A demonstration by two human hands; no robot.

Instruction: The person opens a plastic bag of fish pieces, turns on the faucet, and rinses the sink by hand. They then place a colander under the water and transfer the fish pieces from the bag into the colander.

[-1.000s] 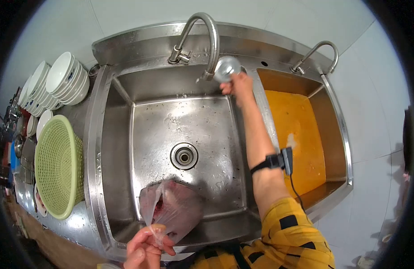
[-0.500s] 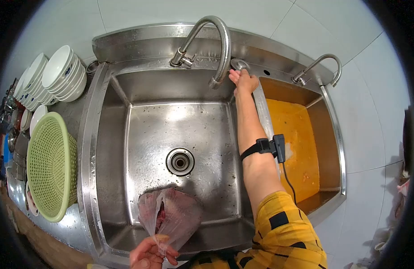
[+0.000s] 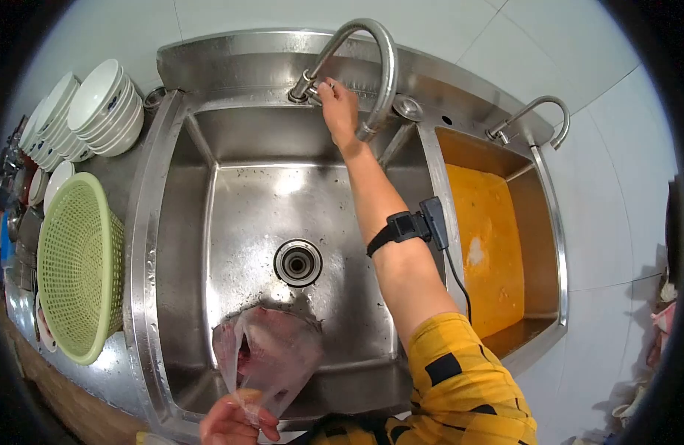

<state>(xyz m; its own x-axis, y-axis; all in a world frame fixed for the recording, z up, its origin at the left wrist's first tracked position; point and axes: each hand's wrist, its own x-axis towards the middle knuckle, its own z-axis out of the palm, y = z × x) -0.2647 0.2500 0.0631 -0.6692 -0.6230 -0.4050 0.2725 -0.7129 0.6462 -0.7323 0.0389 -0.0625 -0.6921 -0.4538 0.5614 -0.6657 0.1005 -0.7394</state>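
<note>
My left hand (image 3: 234, 421) pinches the gathered top of a clear plastic bag (image 3: 282, 356) at the near edge of the large steel sink. Inside the bag is something pinkish-grey with a dark red slit, raw meat or fish; the film blurs which. The bag rests in the near part of the basin. My right hand (image 3: 340, 107) reaches across the sink to the base of the curved faucet (image 3: 390, 67), its fingers closed at the small lever handle (image 3: 317, 92). Part of that lever is hidden behind the fingers. No water stream shows from the spout.
A drain (image 3: 297, 262) sits mid-basin in the large sink (image 3: 245, 215). To the right, a smaller basin holds orange liquid (image 3: 483, 245), with a second faucet (image 3: 527, 119) behind. Left are stacked bowls (image 3: 108, 111) and a green basket (image 3: 78, 267). A round metal lid (image 3: 408, 108) lies on the back ledge.
My right hand has moved left, from beside the round metal lid to the faucet's handle. My left hand and the bag have shifted slightly left in view.
</note>
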